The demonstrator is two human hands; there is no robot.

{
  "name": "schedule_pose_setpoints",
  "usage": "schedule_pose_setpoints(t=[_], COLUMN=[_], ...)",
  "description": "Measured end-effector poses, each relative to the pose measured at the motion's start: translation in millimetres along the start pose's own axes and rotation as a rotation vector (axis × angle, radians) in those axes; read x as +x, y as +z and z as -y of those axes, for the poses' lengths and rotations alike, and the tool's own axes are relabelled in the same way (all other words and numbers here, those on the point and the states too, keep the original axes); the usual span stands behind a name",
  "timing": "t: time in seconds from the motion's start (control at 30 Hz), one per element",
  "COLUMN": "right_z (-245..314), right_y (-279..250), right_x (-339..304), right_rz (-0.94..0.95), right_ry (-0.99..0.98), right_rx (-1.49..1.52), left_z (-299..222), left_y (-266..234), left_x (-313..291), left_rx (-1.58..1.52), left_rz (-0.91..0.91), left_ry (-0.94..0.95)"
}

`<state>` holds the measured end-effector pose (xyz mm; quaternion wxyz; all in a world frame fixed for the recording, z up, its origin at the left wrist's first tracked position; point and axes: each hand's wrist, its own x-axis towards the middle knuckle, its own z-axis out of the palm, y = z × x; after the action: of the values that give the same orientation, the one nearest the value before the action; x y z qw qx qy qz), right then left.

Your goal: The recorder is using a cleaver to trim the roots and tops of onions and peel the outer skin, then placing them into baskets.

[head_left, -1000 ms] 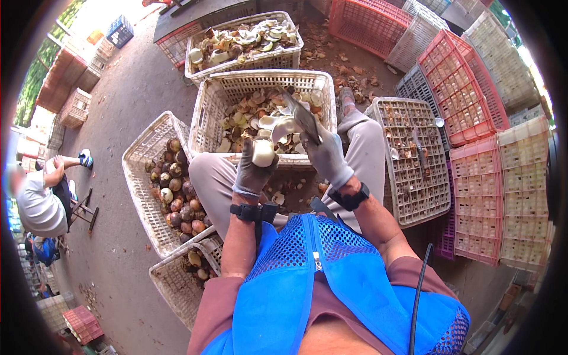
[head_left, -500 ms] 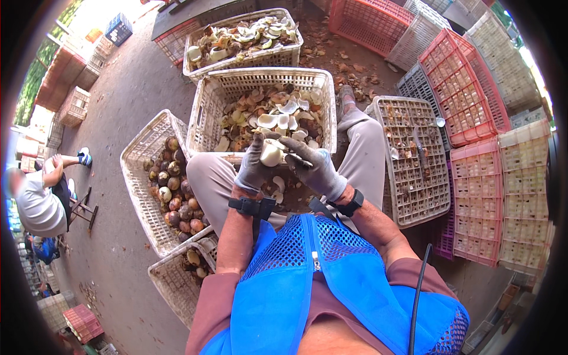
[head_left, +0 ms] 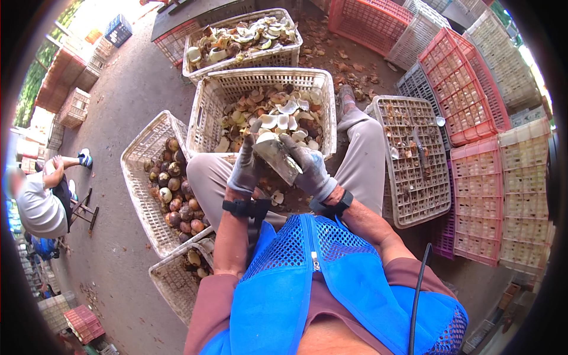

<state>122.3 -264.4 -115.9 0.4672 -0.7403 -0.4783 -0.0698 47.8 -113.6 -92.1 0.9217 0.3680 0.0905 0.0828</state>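
Steadying seems provided by the left hand [head_left: 244, 165] holding a pale piece [head_left: 266, 137], a blade [head_left: 278, 161] gripped by the right hand [head_left: 312, 170].

- Open-air produce-peeling yard: paved ground [head_left: 112, 254], greenery [head_left: 34, 89] beyond.
- Stacked plastic crates [head_left: 476, 201] along the right.
- Crated round produce [head_left: 174, 168] and heaped peelings [head_left: 269, 121].

The blade [head_left: 276, 161] lies between the left hand [head_left: 242, 170] and right hand [head_left: 310, 173]. The peelings crate [head_left: 263, 72] stands beyond; the second crate [head_left: 251, 64], behind it. The produce crate [head_left: 137, 161] stands left; the side crate [head_left: 402, 201], right, a knife [head_left: 420, 149] on top.
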Motion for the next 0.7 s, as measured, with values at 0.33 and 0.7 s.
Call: schedule_pose_setpoints(t=[0.33,0.7], right_z=[9.9,28.9], right_y=[-2.3,-17.7], right_x=[-6.6,6.4], right_rz=[-0.108,-0.176], right_ry=[-0.132,0.052], right_rx=[-0.106,0.076], left_z=[9.6,-19.8], left_y=[9.2,12.1], left_x=[-7.6,-18.1], left_rx=[-0.043,0.481], left_rz=[-0.038,0.08], left_ry=[0.102,0.002])
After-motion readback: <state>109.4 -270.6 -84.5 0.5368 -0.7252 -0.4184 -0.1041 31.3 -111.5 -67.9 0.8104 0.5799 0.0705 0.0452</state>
